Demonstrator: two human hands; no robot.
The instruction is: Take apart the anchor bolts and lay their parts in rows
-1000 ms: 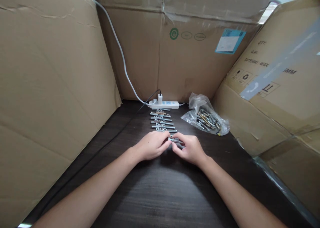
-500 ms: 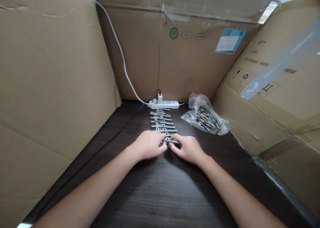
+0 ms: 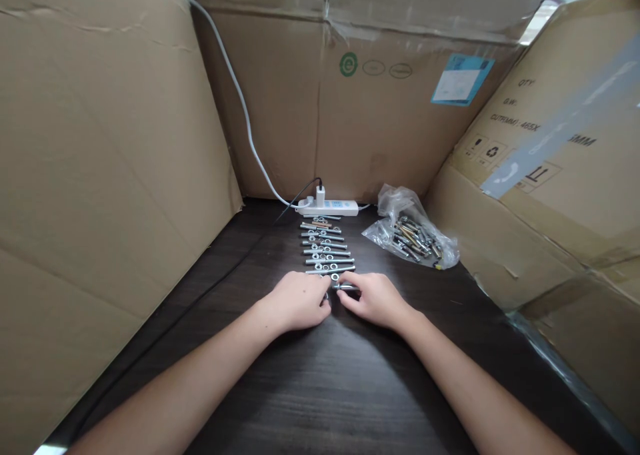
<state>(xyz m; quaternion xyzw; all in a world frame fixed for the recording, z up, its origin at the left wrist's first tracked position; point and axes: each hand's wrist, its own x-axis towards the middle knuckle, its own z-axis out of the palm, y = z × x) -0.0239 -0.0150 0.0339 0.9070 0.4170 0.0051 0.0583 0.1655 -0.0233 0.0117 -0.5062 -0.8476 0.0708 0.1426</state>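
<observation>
My right hand [image 3: 375,296] is closed, its thumb and fingertips pinching a silver bolt [image 3: 346,287] that lies crosswise just above the dark table. A flat ring washer [image 3: 335,277] rests beyond the bolt, near the fingertips. To its left, my left hand [image 3: 301,302] is curled, thumb and index finger close together around a small shiny metal piece, mostly hidden, whose kind I cannot make out. Beyond both hands, several bolts [image 3: 330,261] lie in crosswise rows, with nuts and washers among them. The left hand covers part of the nearest row.
A clear plastic bag [image 3: 415,235] of loose metal fasteners lies at the right. Behind the rows sits a white power strip [image 3: 333,208] with a plug and cables. A black cable [image 3: 220,278] crosses the table at left. Cardboard boxes [image 3: 270,108] wall in the back and sides.
My left hand has drawn slightly back toward me, uncovering more of the nearest bolt row. The bolt in my right hand has shifted a little nearer, apart from the washer.
</observation>
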